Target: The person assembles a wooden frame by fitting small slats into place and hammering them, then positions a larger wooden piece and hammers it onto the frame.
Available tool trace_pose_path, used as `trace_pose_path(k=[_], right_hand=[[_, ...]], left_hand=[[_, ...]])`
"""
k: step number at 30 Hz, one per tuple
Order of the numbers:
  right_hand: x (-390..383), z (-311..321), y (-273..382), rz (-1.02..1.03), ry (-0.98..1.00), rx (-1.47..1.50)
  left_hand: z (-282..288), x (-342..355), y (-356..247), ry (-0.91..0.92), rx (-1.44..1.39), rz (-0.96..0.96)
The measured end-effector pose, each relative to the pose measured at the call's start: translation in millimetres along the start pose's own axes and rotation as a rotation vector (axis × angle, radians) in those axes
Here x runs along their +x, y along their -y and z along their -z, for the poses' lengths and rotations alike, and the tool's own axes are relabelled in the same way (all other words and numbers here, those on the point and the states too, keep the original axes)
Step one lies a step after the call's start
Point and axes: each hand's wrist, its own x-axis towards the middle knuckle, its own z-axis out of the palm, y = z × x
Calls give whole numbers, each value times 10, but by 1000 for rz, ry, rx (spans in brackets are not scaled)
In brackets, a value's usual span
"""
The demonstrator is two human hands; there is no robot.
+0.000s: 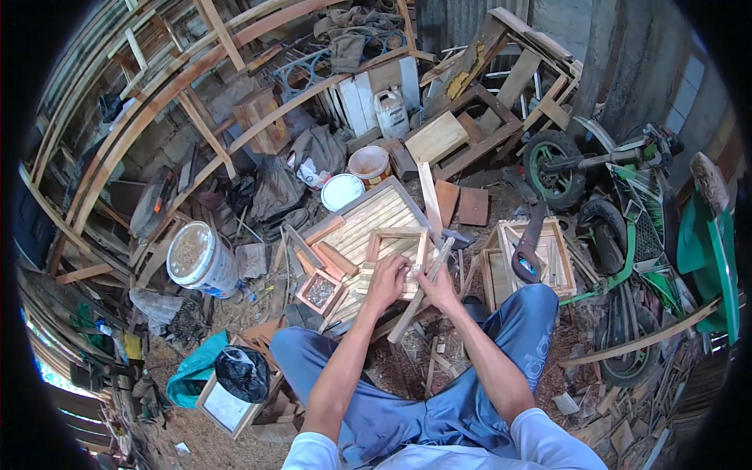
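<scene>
Just in front of my knees, my left hand point(387, 282) lies over the near side of a small wooden frame point(423, 249), its fingers closed. Whatever is between those fingertips is too small to make out. Close beside it, my right hand point(439, 286) is closed around a narrow wooden strip point(405, 319), which slants across the frame's right side. Under both lies a slatted wooden panel point(352, 237) with a grey edge. A hammer's dark head point(460, 237) shows beyond my right hand. To the left, a small wooden box point(322, 291) holds what look like nails.
A handsaw point(527, 258) leans on a wooden crate point(560, 272) by my right knee. White buckets point(206, 260) stand left and ahead. A green small motorbike point(627, 258), partly dismantled, is at the right. Curved wooden framework point(157, 98) fills the far left. Scraps and shavings litter the ground.
</scene>
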Motion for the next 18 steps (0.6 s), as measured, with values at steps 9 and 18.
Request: trace_pose_path(k=[9,18], right_hand=[[-209,546,368,26,-105,-370],[-598,496,275,-105,28,-414]], left_hand=[[-194,-63,142,-69,-137,124],[-213,60,55,-92,-230,257]])
